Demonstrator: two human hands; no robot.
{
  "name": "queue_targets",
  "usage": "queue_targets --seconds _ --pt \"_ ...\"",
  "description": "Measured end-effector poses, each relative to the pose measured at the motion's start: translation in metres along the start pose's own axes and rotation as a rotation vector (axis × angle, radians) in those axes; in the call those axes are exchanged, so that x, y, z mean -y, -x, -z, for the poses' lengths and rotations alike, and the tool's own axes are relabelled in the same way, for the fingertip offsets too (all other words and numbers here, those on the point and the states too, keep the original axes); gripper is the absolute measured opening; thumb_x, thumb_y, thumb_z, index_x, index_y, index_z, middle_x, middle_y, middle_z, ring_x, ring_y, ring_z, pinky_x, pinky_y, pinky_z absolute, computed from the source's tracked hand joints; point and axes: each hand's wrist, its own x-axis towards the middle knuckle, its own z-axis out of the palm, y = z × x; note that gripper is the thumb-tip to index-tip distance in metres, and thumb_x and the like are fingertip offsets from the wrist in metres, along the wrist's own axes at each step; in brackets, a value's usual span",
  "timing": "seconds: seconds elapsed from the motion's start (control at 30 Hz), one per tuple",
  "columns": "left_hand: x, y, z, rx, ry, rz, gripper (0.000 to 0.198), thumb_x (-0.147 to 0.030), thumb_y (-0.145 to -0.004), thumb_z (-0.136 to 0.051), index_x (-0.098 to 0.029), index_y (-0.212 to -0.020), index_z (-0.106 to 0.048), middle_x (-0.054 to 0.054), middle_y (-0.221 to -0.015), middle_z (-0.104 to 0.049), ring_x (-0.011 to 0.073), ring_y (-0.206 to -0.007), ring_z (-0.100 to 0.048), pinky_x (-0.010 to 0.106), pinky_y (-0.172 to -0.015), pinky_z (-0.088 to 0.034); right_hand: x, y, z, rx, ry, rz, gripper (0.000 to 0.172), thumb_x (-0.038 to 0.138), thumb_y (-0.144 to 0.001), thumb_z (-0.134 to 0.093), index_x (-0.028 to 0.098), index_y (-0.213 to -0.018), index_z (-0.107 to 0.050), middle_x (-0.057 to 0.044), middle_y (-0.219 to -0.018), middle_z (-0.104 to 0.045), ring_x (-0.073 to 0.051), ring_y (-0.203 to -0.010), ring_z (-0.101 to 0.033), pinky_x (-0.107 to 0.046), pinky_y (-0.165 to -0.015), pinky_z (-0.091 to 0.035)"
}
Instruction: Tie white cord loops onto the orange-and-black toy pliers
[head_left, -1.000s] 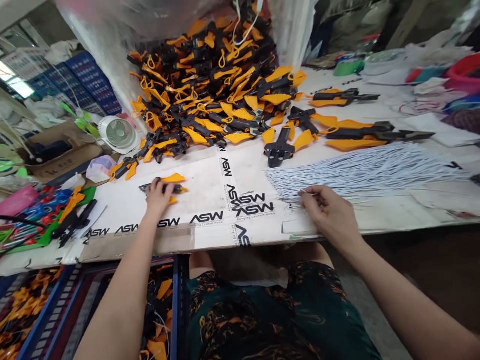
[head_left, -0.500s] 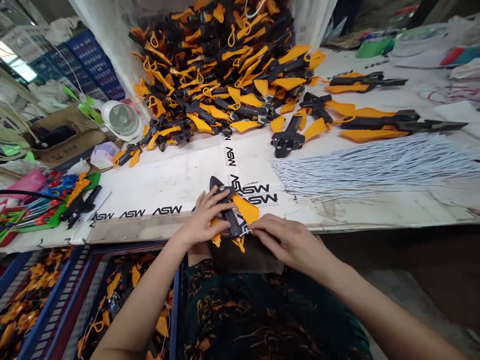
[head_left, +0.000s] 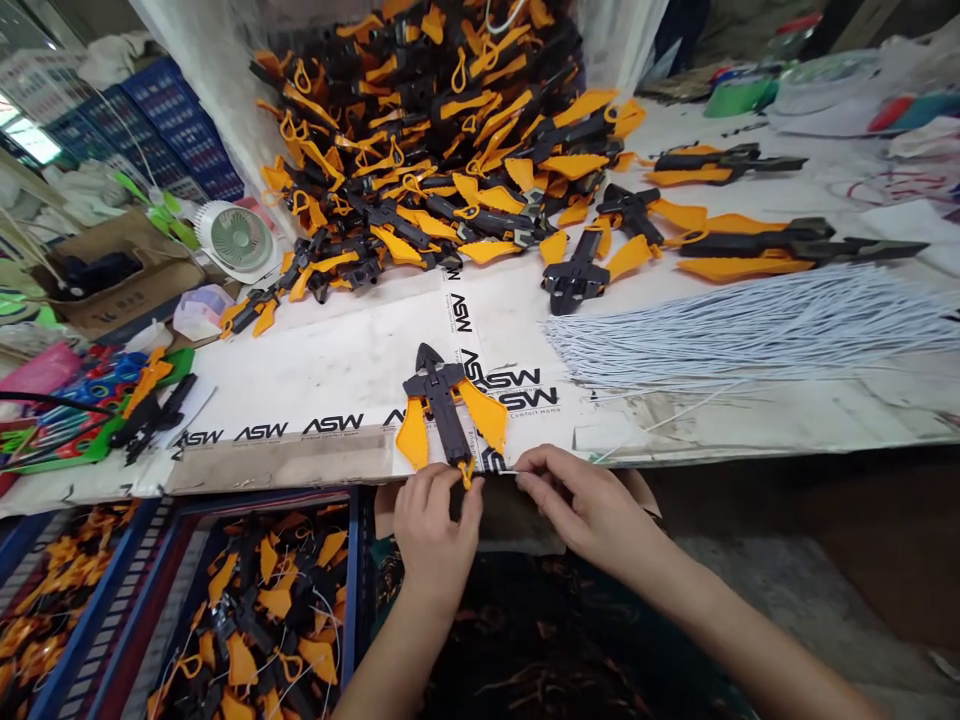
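Observation:
A black and orange plastic toy point(head_left: 446, 410) lies flat on the white table sheet point(head_left: 330, 365) near the front edge, its orange loop pointing toward me. My left hand point(head_left: 433, 525) pinches that loop at the toy's near end. My right hand point(head_left: 577, 500) is just to the right of it, fingers pinched on a thin white string whose end reaches the loop. A bundle of white strings point(head_left: 750, 330) lies on the table to the right.
A big heap of the same toys point(head_left: 435, 140) spills from a plastic bag at the back. Several more lie at the right rear. Blue crates point(head_left: 255, 610) with toys stand below the table on the left. A small white fan point(head_left: 236, 240) and a cardboard box point(head_left: 112, 280) sit at the left.
The toy was carried from the left of the table to the front middle and laid flat. Both hands have dropped to the table edge at the toy's loop.

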Motion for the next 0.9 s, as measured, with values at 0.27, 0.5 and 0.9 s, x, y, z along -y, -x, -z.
queue_targets --seconds 0.27,0.5,0.9 --pt "-0.005 -0.003 0.017 0.187 0.339 0.433 0.024 -0.045 -0.089 -0.061 -0.021 -0.086 -0.061 0.002 -0.074 -0.066 0.0161 -0.067 -0.061 0.026 -0.062 -0.042 0.009 -0.003 -0.014 0.037 -0.057 -0.010 0.015 0.027 -0.095 -0.049 0.020 -0.090 -0.062 -0.001 -0.072 -0.067 -0.015 -0.059 -0.060 -0.024 -0.055 -0.048" --pt "0.000 0.004 0.003 0.305 0.790 0.678 0.034 -0.052 -0.082 -0.064 -0.018 -0.080 -0.060 -0.001 -0.062 -0.058 0.0128 -0.057 -0.053 0.023 -0.056 -0.041 0.004 -0.001 -0.018 0.041 0.053 0.125 0.019 0.018 -0.096 -0.045 0.020 -0.095 -0.064 -0.004 -0.088 -0.070 -0.016 -0.072 -0.066 -0.026 -0.063 -0.051" --pt "-0.001 0.001 0.010 0.419 0.661 0.515 0.021 -0.039 -0.088 -0.058 -0.019 -0.085 -0.065 0.001 -0.073 -0.068 0.0147 -0.064 -0.059 0.024 -0.060 -0.042 -0.006 -0.001 -0.039 -0.023 0.265 0.128 0.015 0.017 -0.095 -0.045 0.019 -0.091 -0.059 -0.004 -0.081 -0.068 -0.016 -0.062 -0.063 -0.026 -0.059 -0.048"
